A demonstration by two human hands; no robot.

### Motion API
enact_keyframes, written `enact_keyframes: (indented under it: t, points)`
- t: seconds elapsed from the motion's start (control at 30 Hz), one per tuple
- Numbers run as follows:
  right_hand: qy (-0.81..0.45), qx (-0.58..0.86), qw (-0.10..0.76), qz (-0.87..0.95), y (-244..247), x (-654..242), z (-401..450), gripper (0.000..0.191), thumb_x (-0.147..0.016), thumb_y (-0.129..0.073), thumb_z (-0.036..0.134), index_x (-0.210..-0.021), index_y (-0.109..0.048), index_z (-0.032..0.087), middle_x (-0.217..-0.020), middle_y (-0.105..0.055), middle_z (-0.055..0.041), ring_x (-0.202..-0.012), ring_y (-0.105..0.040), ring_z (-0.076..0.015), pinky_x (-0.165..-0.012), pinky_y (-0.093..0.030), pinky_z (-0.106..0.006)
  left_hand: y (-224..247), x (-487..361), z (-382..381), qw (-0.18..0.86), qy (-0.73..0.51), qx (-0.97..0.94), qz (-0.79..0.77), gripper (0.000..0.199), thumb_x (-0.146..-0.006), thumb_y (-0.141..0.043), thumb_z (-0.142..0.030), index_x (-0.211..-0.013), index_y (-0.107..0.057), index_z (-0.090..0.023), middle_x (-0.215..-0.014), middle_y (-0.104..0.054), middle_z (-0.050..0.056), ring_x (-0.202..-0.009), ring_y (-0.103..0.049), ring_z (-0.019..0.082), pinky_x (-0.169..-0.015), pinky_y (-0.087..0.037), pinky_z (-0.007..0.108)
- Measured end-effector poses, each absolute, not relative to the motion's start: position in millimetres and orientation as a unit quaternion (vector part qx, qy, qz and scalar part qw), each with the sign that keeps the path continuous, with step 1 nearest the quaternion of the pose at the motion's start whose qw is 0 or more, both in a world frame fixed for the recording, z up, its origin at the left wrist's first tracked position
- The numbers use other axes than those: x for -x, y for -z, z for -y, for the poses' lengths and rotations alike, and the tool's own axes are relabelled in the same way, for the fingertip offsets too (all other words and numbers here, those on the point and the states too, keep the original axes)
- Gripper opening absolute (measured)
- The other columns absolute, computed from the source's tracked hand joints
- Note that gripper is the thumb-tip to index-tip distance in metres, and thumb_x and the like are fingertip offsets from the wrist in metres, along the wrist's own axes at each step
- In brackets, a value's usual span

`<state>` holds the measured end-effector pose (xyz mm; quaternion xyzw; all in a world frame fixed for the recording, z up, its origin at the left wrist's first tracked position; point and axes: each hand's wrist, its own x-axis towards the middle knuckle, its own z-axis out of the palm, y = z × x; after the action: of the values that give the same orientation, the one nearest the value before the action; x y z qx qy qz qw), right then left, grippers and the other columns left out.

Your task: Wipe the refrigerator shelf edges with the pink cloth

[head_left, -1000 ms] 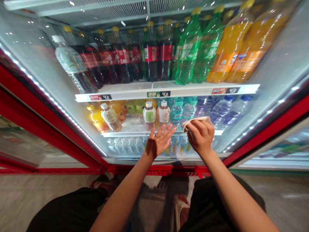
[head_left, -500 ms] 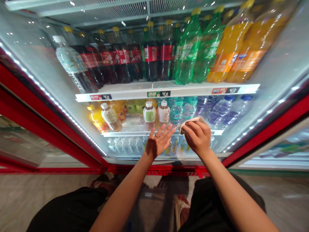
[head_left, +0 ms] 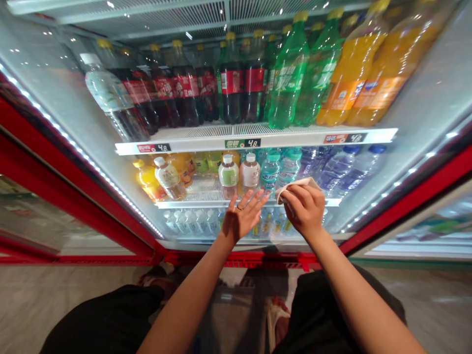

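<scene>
My left hand (head_left: 243,216), with a ring on one finger, has its fingers spread near the front edge of the middle shelf (head_left: 199,203). Nothing is in it. Just above its fingertips stand a bottle with a green label (head_left: 228,174) and one with a pale pink label (head_left: 250,175). To the right, my right hand (head_left: 304,206) grips a whitish cloth (head_left: 303,183) in front of the blue-green bottles (head_left: 270,172) on that shelf. The cloth sticks out above the fingers.
Cola bottles (head_left: 231,83), green bottles (head_left: 289,73) and large orange bottles (head_left: 348,73) fill the upper shelf (head_left: 280,139). Small bottles (head_left: 201,221) line the bottom. Red frames (head_left: 129,231) border the cooler at left and right.
My right hand and the cloth have shifted slightly to the right. My left hand stays in the same place, fingers still spread.
</scene>
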<state>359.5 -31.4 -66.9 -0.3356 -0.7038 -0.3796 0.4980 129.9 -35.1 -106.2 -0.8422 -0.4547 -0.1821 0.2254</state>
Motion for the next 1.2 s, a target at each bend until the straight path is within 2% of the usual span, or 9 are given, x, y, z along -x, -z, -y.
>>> enact_keyframes:
  t: [0.13,0.37,0.6,0.8,0.93,1.0,1.07,1.13,1.2]
  points:
    - [0.377,0.339,0.497,0.704,68.1,-362.3,30.5,0.023,-0.096,-0.072,0.019,-0.115,-0.077,0.031,-0.107,-0.079,-0.0045,-0.105,-0.066,-0.0219,-0.094,-0.051,-0.036,103.7,-130.6,36.3,0.215,0.18,0.844,0.457,0.087,-0.099,-0.066,-0.029,-0.171,-0.02,-0.045,-0.168,-0.05,0.001,-0.154,-0.054,0.033,-0.128,-0.042,0.052]
    - [0.411,0.338,0.49,0.691,65.7,-360.1,31.2,0.026,-0.097,-0.072,0.018,-0.12,-0.073,0.028,-0.11,-0.078,-0.0059,-0.105,-0.065,-0.0223,-0.095,-0.051,-0.036,107.8,-129.6,35.4,0.244,0.203,0.837,0.445,0.072,-0.105,-0.056,-0.033,-0.171,-0.028,-0.043,-0.167,-0.053,0.001,-0.152,-0.056,0.031,-0.126,-0.046,0.05]
    - [0.367,0.346,0.496,0.707,66.5,-362.8,31.7,0.027,-0.095,-0.072,0.019,-0.118,-0.075,0.032,-0.109,-0.079,-0.0044,-0.105,-0.065,-0.0223,-0.093,-0.051,-0.036,108.2,-130.8,35.1,0.239,0.193,0.841,0.446,0.083,-0.099,-0.067,-0.031,-0.171,-0.026,-0.041,-0.167,-0.054,0.004,-0.153,-0.055,0.034,-0.126,-0.046,0.051]
    - [0.39,0.331,0.492,0.704,63.4,-361.1,32.0,0.026,-0.096,-0.072,0.017,-0.12,-0.072,0.028,-0.107,-0.078,-0.0057,-0.103,-0.064,-0.0222,-0.092,-0.051,-0.036,108.8,-129.9,35.3,0.24,0.194,0.841,0.444,0.071,-0.105,-0.057,-0.033,-0.171,-0.031,-0.041,-0.167,-0.053,0.003,-0.153,-0.055,0.032,-0.125,-0.046,0.051]
    - [0.379,0.339,0.497,0.703,65.7,-361.3,31.5,0.029,-0.095,-0.071,0.018,-0.121,-0.074,0.031,-0.109,-0.078,-0.004,-0.103,-0.063,-0.0221,-0.094,-0.05,-0.037,120.7,-130.8,31.7,0.261,0.237,0.828,0.435,0.07,-0.106,-0.058,-0.033,-0.171,-0.035,-0.04,-0.167,-0.056,0.003,-0.152,-0.055,0.031,-0.125,-0.045,0.051]
    - [0.374,0.345,0.495,0.704,67.2,-360.9,31.6,0.03,-0.095,-0.072,0.018,-0.121,-0.074,0.032,-0.11,-0.078,-0.0036,-0.104,-0.063,-0.0223,-0.095,-0.049,-0.037,136.2,-129.9,33.5,0.276,0.255,0.82,0.432,0.07,-0.105,-0.06,-0.033,-0.171,-0.036,-0.039,-0.167,-0.055,0.003,-0.156,-0.05,0.03,-0.13,-0.039,0.05]
    - [0.375,0.349,0.489,0.706,67.1,-360.0,32.5,0.03,-0.095,-0.071,0.017,-0.12,-0.073,0.032,-0.11,-0.078,-0.0037,-0.103,-0.064,-0.0223,-0.095,-0.049,-0.037,159.8,-125.7,41.1,0.3,0.258,0.817,0.42,0.071,-0.103,-0.063,-0.034,-0.169,-0.04,-0.038,-0.168,-0.054,0.002,-0.164,-0.039,0.03,-0.137,-0.024,0.051]
    - [0.383,0.344,0.485,0.707,65.2,-358.7,34.0,0.028,-0.095,-0.071,0.017,-0.12,-0.072,0.031,-0.109,-0.078,-0.0044,-0.101,-0.064,-0.0222,-0.095,-0.049,-0.037,190.0,-117.6,54.6,0.316,0.25,0.821,0.405,0.071,-0.099,-0.068,-0.032,-0.166,-0.046,-0.038,-0.17,-0.052,-0.001,-0.169,-0.026,0.026,-0.141,-0.005,0.049]
    - [0.386,0.336,0.484,0.71,62.2,-357.9,35.6,0.027,-0.096,-0.071,0.016,-0.12,-0.071,0.028,-0.107,-0.079,-0.0055,-0.1,-0.064,-0.0225,-0.094,-0.05,-0.037,221.6,-106.8,71.1,0.313,0.248,0.828,0.393,0.067,-0.096,-0.072,-0.031,-0.161,-0.054,-0.037,-0.17,-0.051,-0.004,-0.172,-0.014,0.021,-0.141,0.005,0.045]
